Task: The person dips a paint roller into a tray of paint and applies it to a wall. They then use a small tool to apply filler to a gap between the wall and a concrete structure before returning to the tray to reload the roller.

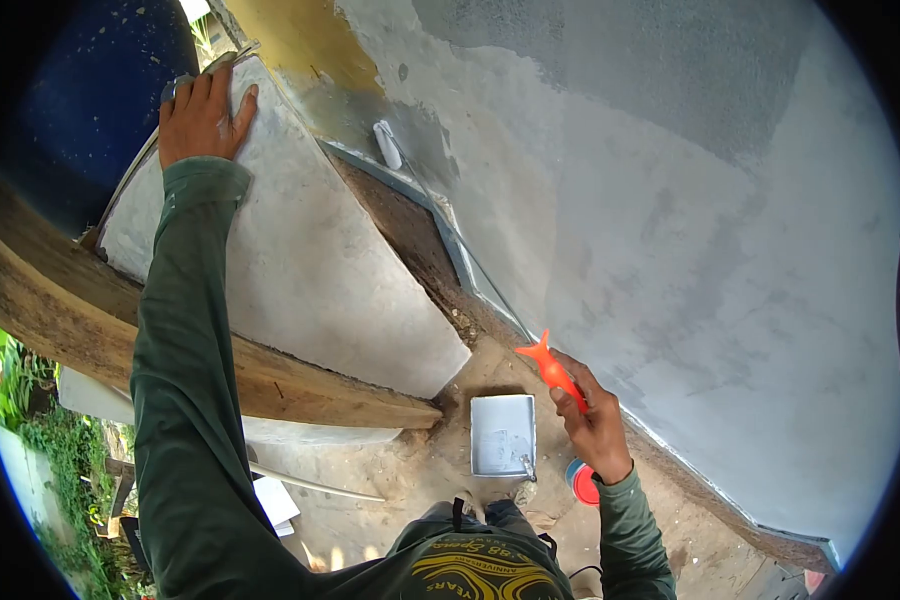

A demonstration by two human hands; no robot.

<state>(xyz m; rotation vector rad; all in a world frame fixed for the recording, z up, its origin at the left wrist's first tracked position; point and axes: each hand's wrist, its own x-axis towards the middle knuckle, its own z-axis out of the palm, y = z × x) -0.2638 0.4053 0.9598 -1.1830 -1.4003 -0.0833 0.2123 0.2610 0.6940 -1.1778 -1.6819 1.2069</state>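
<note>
My right hand (595, 428) gripped the orange handle (552, 372), with the roller (387, 145) touching the wall (690, 200). Left hand (202, 115) lay open, flat on the slab (300, 260) beside the wall. Judged mid-stroke. The next pass needed a steady pole, maybe a reload from the tray (503, 435) at the wall's foot.

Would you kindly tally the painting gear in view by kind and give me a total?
paint roller: 1
paint tray: 1
red-and-blue container: 1
Total: 3
</note>
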